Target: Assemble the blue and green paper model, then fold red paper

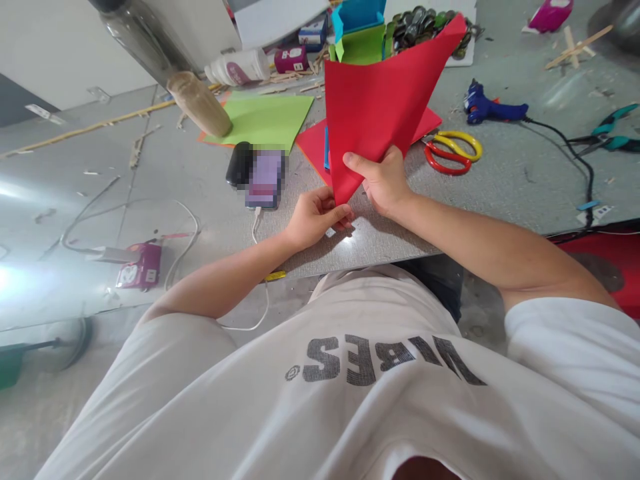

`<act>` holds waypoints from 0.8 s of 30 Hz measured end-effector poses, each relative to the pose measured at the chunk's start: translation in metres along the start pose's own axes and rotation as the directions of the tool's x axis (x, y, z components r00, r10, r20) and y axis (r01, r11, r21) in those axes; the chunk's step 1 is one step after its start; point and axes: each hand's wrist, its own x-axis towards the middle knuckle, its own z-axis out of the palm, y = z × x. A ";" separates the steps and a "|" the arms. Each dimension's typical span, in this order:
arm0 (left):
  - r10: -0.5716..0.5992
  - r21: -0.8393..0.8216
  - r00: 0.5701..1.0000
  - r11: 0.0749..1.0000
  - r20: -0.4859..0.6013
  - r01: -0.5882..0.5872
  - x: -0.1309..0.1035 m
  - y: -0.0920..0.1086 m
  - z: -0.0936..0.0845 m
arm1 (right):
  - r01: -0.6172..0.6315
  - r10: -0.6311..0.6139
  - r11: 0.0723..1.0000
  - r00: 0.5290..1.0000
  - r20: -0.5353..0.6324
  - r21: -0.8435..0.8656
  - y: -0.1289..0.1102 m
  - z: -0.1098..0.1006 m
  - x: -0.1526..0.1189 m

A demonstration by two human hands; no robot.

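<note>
A red sheet of paper (380, 100) is held up in front of me, curved, with its lower corner pointing down at the table edge. My right hand (385, 177) is closed on its lower right side, the thumb pressing the front face. At the bottom corner, my left hand (320, 217) pinches the paper, some fingers hidden behind it. Behind the raised sheet lie more red paper (310, 145) and a blue item, mostly covered. Scissors with red and yellow handles (453, 152) rest just right of my right hand.
Left of the papers are a phone (265, 177) on a cable, a black case (239, 165), green paper (270, 113) and a bottle (197, 100). To the right lie a blue glue gun (495, 109) and pliers (607, 137). Bottle caps (420, 30) are piled at the back.
</note>
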 end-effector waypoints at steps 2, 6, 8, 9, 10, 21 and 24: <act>0.024 -0.002 1.000 1.000 -0.005 -0.024 0.000 -0.001 0.001 | 0.045 -0.045 0.999 0.999 -0.008 -0.017 0.001 0.000 -0.002; 0.067 0.014 0.997 0.998 -0.031 -0.067 0.000 -0.003 0.002 | 0.050 -0.047 0.996 0.998 0.037 -0.074 0.003 -0.002 -0.004; 0.077 0.034 0.996 0.997 -0.037 -0.076 -0.001 -0.004 0.002 | 0.040 -0.034 0.994 0.998 0.054 -0.106 0.005 -0.003 -0.005; 0.077 0.044 0.996 0.996 -0.036 -0.075 -0.001 -0.004 0.002 | 0.037 -0.031 0.993 0.998 0.052 -0.115 0.006 -0.003 -0.005; 0.075 0.050 0.997 0.996 -0.032 -0.073 -0.001 -0.004 0.002 | 0.037 -0.031 0.992 0.998 0.046 -0.120 0.007 -0.004 -0.005; 0.015 -0.075 0.999 0.997 0.037 -0.012 -0.002 0.001 -0.009 | 0.055 -0.054 0.997 0.998 0.020 -0.051 0.002 -0.003 -0.003; -0.019 -0.120 0.999 0.992 0.043 0.024 0.000 0.001 -0.010 | 0.043 -0.042 0.998 0.999 0.019 -0.055 -0.001 -0.002 -0.004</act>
